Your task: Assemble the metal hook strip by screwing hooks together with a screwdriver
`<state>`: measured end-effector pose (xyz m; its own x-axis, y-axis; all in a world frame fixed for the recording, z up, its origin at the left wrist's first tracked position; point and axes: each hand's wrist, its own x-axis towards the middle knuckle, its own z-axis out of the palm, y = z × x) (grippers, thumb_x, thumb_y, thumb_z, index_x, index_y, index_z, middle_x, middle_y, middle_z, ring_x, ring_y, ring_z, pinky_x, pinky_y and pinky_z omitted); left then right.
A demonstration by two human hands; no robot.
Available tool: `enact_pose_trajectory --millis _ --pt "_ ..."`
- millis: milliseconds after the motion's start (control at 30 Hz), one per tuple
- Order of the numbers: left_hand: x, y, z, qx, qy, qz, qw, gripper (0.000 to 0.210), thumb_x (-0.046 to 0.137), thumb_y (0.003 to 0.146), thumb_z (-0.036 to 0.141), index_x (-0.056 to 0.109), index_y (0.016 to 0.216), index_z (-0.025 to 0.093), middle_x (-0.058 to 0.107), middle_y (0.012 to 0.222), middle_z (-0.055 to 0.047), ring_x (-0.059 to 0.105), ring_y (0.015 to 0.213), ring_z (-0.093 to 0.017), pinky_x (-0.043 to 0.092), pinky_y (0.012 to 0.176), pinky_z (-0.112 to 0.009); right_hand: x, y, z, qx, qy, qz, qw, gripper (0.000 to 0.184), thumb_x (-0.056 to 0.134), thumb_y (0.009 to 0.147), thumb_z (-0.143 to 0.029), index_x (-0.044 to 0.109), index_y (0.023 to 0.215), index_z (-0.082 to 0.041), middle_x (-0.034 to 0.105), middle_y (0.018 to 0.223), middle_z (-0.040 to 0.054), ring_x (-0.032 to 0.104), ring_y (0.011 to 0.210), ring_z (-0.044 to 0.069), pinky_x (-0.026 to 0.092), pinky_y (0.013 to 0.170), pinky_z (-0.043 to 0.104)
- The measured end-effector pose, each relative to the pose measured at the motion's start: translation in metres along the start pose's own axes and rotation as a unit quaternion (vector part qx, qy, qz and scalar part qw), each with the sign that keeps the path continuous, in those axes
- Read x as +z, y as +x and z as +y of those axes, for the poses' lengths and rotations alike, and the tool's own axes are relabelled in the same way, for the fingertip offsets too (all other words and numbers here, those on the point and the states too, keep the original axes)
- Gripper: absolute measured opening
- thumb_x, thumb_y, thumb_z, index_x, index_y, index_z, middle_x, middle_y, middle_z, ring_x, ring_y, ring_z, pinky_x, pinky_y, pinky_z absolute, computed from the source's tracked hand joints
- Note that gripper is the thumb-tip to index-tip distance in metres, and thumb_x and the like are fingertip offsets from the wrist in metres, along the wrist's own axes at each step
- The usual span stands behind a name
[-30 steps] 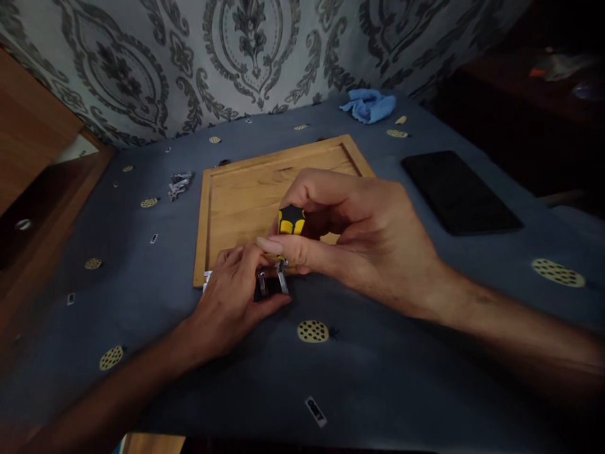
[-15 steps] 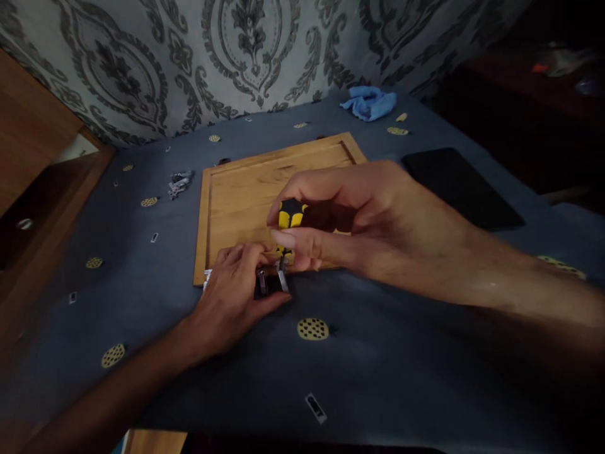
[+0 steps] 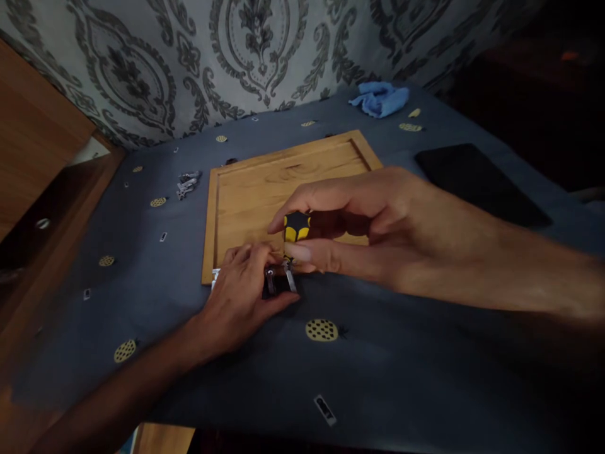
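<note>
My right hand [image 3: 378, 233] holds a small screwdriver [image 3: 297, 228] with a black and yellow handle, upright, between thumb and fingers. The tip end meets a silver metal hinge [image 3: 290, 277] at the near edge of a framed wooden panel [image 3: 255, 202]. My left hand [image 3: 243, 284] is curled around the hinge, its fingers over the panel edge and its thumb against the hinge's near end. Part of the hinge is hidden by the fingers. Another shiny metal piece [image 3: 215, 276] shows just left of my left hand.
A small pile of metal hinges [image 3: 188, 184] lies left of the panel. A blue cloth [image 3: 380, 99] is at the back, and a dark flat board [image 3: 482, 183] lies to the right. Wooden furniture [image 3: 42, 126] stands along the left side of the cloth-covered table [image 3: 378, 372].
The view has shifted slightly, so everything sits further right. My right hand and the screwdriver are a little lower, and the index finger has straightened somewhat. My left hand stays in place.
</note>
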<state>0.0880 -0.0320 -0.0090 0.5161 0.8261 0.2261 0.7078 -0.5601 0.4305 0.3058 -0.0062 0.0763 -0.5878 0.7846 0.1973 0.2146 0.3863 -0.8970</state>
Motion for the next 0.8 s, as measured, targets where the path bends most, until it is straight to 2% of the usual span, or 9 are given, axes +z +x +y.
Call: enact_pose_trajectory --millis 67,100,233,300,500,633,800 --pt "0.000 -0.001 0.000 -0.002 0.000 0.000 1.000 0.038 0.082 0.083 0.029 0.051 0.105 0.025 0.068 0.103 -0.001 0.066 0.097 -0.027 0.050 0.085 -0.043 0.001 -0.001 0.002 -0.016 -0.003 -0.010 1.000 0.022 0.065 0.092 -0.024 0.059 0.071 -0.020 0.063 0.070 -0.0041 0.060 0.061 0.010 0.045 0.049 0.024" --pt "0.000 -0.001 0.000 -0.002 0.000 0.000 1.000 0.038 0.081 0.083 0.029 0.051 0.106 0.025 0.068 0.103 -0.001 0.066 0.098 -0.027 0.050 0.085 -0.043 0.003 -0.002 0.003 -0.030 -0.016 0.013 0.999 0.022 0.067 0.091 -0.023 0.058 0.071 -0.020 0.060 0.068 -0.0052 0.058 0.059 0.009 0.044 0.048 0.024" --pt "0.000 -0.001 0.000 0.004 0.001 -0.002 1.000 0.041 0.081 0.083 0.025 0.050 0.111 0.026 0.069 0.110 -0.001 0.066 0.103 -0.027 0.050 0.089 -0.043 0.015 -0.006 0.003 -0.091 -0.102 0.195 0.971 0.027 0.077 0.088 -0.032 0.058 0.072 -0.020 0.058 0.069 -0.0059 0.055 0.057 0.008 0.042 0.047 0.024" --pt "0.000 0.000 0.000 0.002 -0.001 -0.003 1.000 0.044 0.083 0.081 0.023 0.050 0.110 0.025 0.070 0.111 -0.002 0.066 0.104 -0.027 0.050 0.090 -0.043 0.018 -0.008 0.001 -0.089 -0.135 0.245 0.956 0.028 0.074 0.090 -0.038 0.059 0.074 -0.021 0.060 0.071 -0.0040 0.056 0.059 0.009 0.045 0.049 0.024" --pt "-0.002 0.002 0.000 -0.003 0.006 -0.012 1.000 0.048 0.086 0.077 0.022 0.051 0.110 0.023 0.071 0.107 -0.003 0.066 0.101 -0.027 0.049 0.088 -0.043 0.016 -0.006 0.006 -0.107 -0.183 0.228 0.950 0.027 0.071 0.093 -0.035 0.055 0.074 -0.024 0.059 0.072 -0.0032 0.058 0.061 0.012 0.047 0.051 0.027" --pt "-0.002 0.003 0.002 0.002 0.011 -0.009 1.000 0.048 0.086 0.077 0.021 0.050 0.110 0.023 0.071 0.106 -0.002 0.067 0.100 -0.026 0.049 0.087 -0.042 0.016 -0.006 0.013 -0.136 -0.239 0.217 0.937 0.025 0.069 0.095 -0.032 0.059 0.075 -0.021 0.060 0.071 -0.0038 0.059 0.063 0.011 0.047 0.056 0.027" --pt "-0.003 0.003 0.003 0.006 0.009 -0.010 1.000 0.047 0.085 0.079 0.022 0.050 0.110 0.023 0.071 0.107 -0.002 0.067 0.100 -0.026 0.050 0.086 -0.041 0.018 -0.006 0.014 -0.136 -0.211 0.213 0.944 0.024 0.069 0.095 -0.028 0.058 0.074 -0.022 0.059 0.071 -0.0048 0.058 0.063 0.009 0.044 0.056 0.027"
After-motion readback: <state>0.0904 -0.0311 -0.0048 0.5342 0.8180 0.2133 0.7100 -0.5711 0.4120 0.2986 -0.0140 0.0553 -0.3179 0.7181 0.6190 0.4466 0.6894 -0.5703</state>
